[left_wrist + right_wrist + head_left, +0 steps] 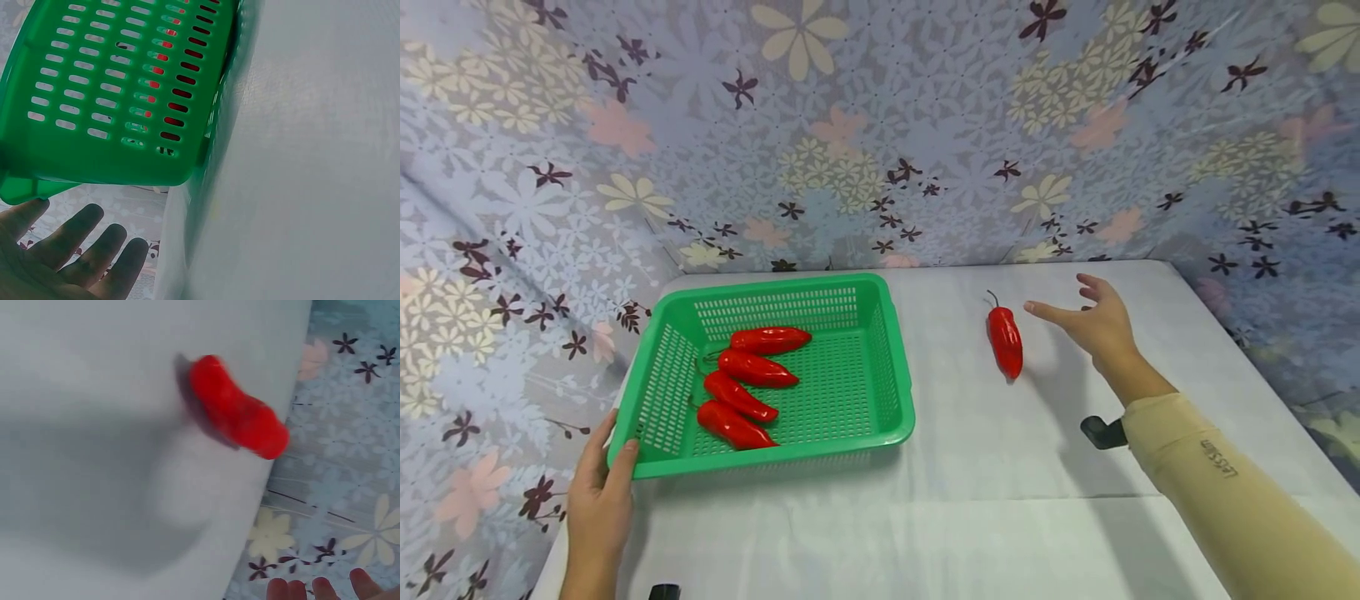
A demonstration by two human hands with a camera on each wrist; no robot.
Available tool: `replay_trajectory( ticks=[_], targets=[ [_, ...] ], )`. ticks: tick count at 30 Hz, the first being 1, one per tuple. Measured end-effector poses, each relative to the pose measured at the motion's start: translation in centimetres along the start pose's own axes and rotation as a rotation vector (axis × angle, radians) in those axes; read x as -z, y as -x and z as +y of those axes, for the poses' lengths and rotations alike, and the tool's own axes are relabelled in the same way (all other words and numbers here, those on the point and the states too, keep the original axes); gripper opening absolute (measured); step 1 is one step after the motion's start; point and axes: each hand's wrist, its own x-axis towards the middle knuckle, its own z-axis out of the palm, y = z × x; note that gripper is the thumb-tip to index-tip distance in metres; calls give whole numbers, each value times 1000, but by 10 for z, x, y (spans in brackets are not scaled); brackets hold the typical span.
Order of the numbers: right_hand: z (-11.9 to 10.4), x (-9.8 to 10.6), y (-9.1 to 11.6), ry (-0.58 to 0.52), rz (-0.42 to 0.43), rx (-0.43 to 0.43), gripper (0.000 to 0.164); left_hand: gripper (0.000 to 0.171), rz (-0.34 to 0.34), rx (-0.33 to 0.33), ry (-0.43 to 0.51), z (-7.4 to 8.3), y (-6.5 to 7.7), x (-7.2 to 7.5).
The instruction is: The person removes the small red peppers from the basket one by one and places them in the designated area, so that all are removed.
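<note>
A green plastic basket [898, 408] stands on the left part of the white-covered table, with several red chili peppers [758, 368] lying along its left half. At its near left corner my left hand [601, 492] grips the rim, thumb on top and fingers on the outer side. In the left wrist view the fingers [84, 226] extend below the basket's corner. One more red chili pepper [1006, 342], its dark stem pointing away from me, lies right of the basket. My right hand [1097, 321] hovers just right of this pepper, fingers and thumb spread, holding nothing.
A white cloth [970, 533] covers the table. Floral-patterned sheeting [880, 133] rises behind the table and along both sides. The right forearm wears a beige sleeve [1217, 475], with a black wrist device [1105, 433] beside it. Another black piece [664, 592] shows at the bottom edge.
</note>
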Motion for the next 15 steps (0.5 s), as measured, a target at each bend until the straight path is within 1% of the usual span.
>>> replay_trajectory(
  ticks=[5, 11, 15],
  targets=[
    [-7, 1, 0, -29, 3, 31, 119, 53, 2, 10, -3, 0, 0, 0],
    [-12, -3, 2, -39, -6, 43, 117, 53, 1, 20, -3, 0, 0, 0],
    [-21, -6, 3, -59, -12, 56, 117, 52, 2, 21, 10, -1, 0, -1]
  ],
)
